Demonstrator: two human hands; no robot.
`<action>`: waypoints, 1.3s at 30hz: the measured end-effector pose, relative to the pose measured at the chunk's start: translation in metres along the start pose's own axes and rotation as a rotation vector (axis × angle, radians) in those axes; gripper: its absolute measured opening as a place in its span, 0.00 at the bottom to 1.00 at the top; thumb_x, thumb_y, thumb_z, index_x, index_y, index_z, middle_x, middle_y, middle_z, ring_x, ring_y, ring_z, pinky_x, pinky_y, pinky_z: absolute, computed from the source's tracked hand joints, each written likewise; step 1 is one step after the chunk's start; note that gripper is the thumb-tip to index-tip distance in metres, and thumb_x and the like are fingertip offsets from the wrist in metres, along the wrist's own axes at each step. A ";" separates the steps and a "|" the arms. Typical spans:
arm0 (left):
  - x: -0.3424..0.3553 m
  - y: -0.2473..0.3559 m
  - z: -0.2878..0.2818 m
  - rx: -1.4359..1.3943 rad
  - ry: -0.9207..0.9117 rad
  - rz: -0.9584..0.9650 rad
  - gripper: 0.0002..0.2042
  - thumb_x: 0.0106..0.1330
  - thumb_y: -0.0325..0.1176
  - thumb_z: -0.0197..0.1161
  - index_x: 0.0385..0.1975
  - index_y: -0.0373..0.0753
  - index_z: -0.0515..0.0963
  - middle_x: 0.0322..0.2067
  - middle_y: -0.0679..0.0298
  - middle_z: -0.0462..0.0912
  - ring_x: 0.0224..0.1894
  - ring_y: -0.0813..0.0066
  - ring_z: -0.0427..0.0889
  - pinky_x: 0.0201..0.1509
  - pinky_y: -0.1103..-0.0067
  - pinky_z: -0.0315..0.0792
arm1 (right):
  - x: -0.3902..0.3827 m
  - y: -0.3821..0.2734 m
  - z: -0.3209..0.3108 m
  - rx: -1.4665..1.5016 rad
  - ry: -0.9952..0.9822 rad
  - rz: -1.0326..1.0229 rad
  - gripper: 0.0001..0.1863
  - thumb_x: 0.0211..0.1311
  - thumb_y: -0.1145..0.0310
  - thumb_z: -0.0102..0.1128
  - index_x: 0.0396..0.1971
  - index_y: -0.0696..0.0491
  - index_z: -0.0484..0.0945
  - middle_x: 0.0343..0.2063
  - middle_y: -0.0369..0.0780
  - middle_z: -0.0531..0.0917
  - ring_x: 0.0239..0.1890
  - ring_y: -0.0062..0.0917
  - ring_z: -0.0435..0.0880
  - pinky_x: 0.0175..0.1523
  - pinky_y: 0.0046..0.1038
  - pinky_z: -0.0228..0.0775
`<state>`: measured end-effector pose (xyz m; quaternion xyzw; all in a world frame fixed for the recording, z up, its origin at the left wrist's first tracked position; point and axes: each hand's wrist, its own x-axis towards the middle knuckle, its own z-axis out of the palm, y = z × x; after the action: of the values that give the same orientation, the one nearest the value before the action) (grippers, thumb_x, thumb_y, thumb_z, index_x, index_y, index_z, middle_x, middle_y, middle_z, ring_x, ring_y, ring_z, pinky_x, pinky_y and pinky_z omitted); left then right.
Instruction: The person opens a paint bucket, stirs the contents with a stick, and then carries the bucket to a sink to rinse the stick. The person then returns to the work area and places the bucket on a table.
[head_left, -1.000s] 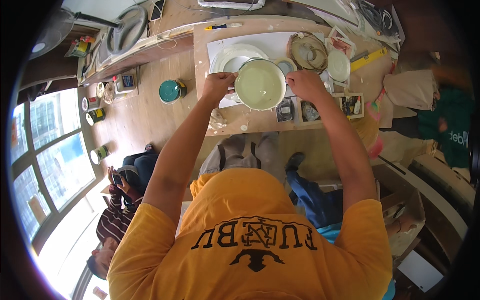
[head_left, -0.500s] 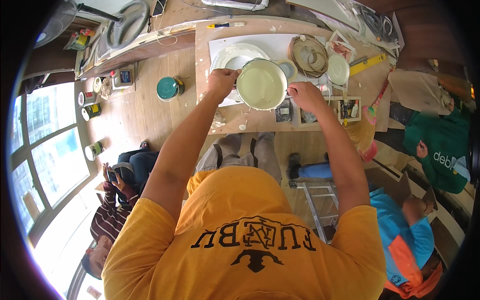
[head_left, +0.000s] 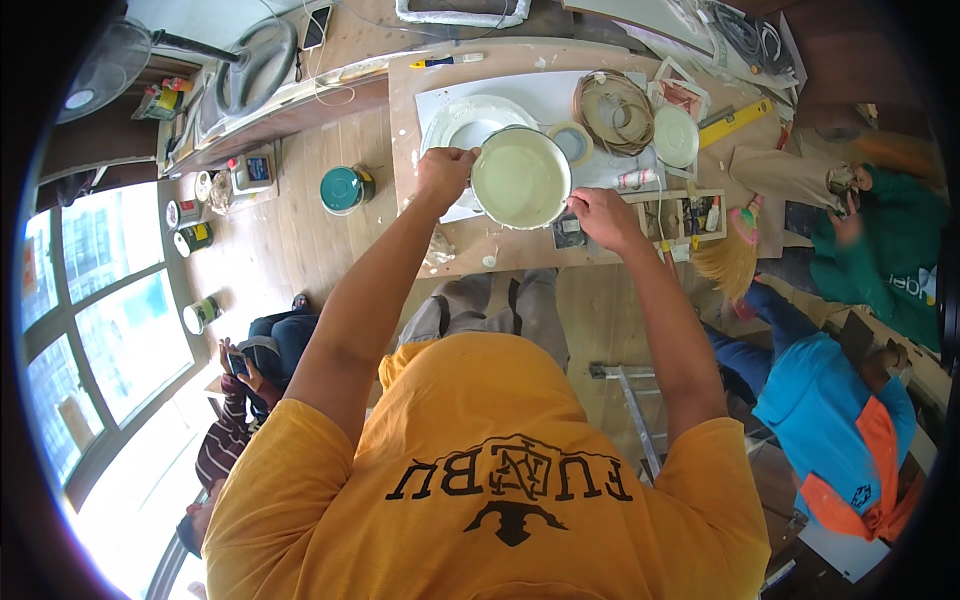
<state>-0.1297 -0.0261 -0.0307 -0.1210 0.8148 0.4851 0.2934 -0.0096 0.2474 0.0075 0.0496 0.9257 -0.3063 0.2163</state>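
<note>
Over the near middle of the brown wooden tabletop (head_left: 525,252), a round, pale container (head_left: 521,178) with a thin rim is sitting between the person's two hands, showing a smooth, pale green, paint-like filling. It is overlapping the near right part of a wide white round dish (head_left: 470,112); whether its base is touching anything below is hidden.

The left hand (head_left: 446,175) is curling its fingers in at the container's left side, seemingly pinching the rim. The right hand (head_left: 603,215) is closing thumb and fingers at the right side, slightly nearer the body, though I cannot tell if it is pinching the rim itself or a handle there. The grips are probably sitting on opposite sides so the weight is being shared and the filling is staying inside.

The container's open mouth is facing up toward the head; its axis is running from mouth to base, away from the viewer, so foreshortened that any slight tilt is hard to judge. Its round mouth is showing no clear long direction.

A white flat sheet (head_left: 430,102) is lying beneath the dish, perhaps for catching drips. Just beyond the container to the right, a beige ring-shaped tape roll (head_left: 587,145) is lying flat, beside a brown coiled band (head_left: 592,110).
</note>
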 end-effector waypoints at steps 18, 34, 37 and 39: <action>0.000 0.005 -0.002 -0.119 -0.047 -0.006 0.20 0.68 0.43 0.68 0.38 0.26 0.84 0.30 0.60 0.85 0.32 0.75 0.83 0.39 0.77 0.82 | -0.032 0.010 0.069 0.156 -0.080 -0.194 0.12 0.69 0.62 0.54 0.35 0.52 0.83 0.31 0.46 0.86 0.36 0.46 0.84 0.42 0.43 0.75; 0.003 0.001 -0.007 -0.179 -0.118 -0.046 0.17 0.67 0.42 0.69 0.33 0.30 0.82 0.29 0.62 0.83 0.31 0.76 0.82 0.39 0.77 0.80 | -0.040 0.013 0.069 0.595 0.414 0.103 0.10 0.70 0.68 0.54 0.41 0.59 0.79 0.24 0.46 0.82 0.26 0.37 0.81 0.35 0.34 0.72; 0.006 -0.001 -0.007 -0.190 -0.139 -0.036 0.17 0.67 0.42 0.69 0.32 0.30 0.82 0.29 0.62 0.83 0.31 0.76 0.81 0.39 0.78 0.80 | -0.028 0.016 0.049 0.469 0.391 0.075 0.10 0.70 0.67 0.55 0.40 0.58 0.78 0.25 0.47 0.83 0.27 0.41 0.81 0.35 0.37 0.72; 0.007 -0.001 -0.007 -0.188 -0.147 -0.040 0.17 0.68 0.42 0.69 0.32 0.30 0.82 0.29 0.62 0.83 0.31 0.76 0.81 0.39 0.78 0.80 | -0.016 0.017 0.033 0.313 0.398 -0.025 0.10 0.70 0.66 0.56 0.40 0.57 0.78 0.26 0.48 0.83 0.28 0.45 0.82 0.35 0.38 0.72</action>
<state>-0.1368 -0.0321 -0.0331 -0.1283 0.7394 0.5610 0.3495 0.0209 0.2425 -0.0181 0.1303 0.8920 -0.4326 0.0155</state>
